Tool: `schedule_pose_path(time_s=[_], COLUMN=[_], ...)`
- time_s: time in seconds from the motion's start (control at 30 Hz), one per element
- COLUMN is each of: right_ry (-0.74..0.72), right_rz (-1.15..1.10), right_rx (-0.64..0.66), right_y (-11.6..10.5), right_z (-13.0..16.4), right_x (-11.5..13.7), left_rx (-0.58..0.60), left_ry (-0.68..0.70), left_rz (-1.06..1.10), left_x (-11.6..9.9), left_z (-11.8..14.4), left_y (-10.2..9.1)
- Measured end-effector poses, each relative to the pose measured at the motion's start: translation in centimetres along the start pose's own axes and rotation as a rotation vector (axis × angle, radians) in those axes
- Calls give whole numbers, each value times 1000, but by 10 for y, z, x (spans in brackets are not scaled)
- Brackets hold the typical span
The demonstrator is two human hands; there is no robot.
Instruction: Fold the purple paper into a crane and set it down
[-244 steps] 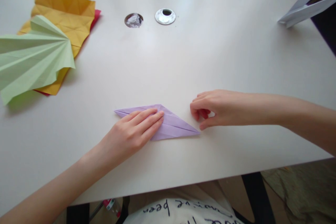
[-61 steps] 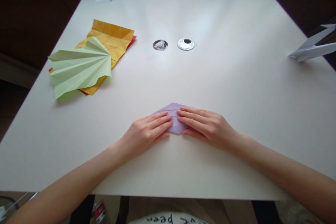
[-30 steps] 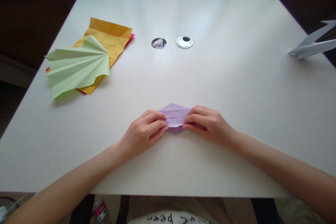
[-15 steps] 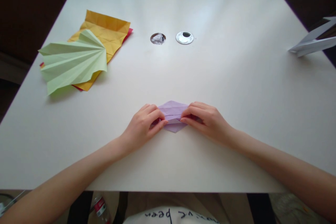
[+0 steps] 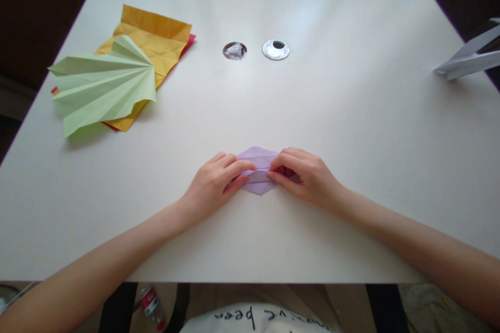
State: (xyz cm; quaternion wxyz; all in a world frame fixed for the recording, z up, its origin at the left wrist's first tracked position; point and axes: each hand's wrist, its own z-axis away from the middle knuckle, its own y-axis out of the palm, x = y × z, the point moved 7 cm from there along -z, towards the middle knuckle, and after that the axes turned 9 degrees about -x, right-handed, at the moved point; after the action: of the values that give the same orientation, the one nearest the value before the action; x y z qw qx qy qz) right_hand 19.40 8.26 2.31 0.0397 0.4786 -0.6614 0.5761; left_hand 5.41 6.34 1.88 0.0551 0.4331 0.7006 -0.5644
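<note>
The white table [image 5: 351, 130] was slick, so the small purple folded paper [image 5: 258, 162] near its front edge, center, could've slid and thrown the crease crooked if one side pressed harder. The left hand [image 5: 213, 187] and right hand [image 5: 307, 177] each pinched an end, fingers curled shut on it. The green fan [image 5: 101, 86] sat far left on yellow paper [image 5: 156, 41]. Only writing: upside-down script on the shirt [image 5: 250, 320], maybe "been".
</note>
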Motion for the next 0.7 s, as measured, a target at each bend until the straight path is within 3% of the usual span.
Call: schedule_pose_path(time_s=[0.7], right_ry=[50], right_rz=[-45], right_rx=[-25], right_y=[-2], right_z=[-2], right_x=[1], left_rx=[-10], left_ry=[18], left_rz=[19], left_x=[0], left_z=[1], left_y=[-2])
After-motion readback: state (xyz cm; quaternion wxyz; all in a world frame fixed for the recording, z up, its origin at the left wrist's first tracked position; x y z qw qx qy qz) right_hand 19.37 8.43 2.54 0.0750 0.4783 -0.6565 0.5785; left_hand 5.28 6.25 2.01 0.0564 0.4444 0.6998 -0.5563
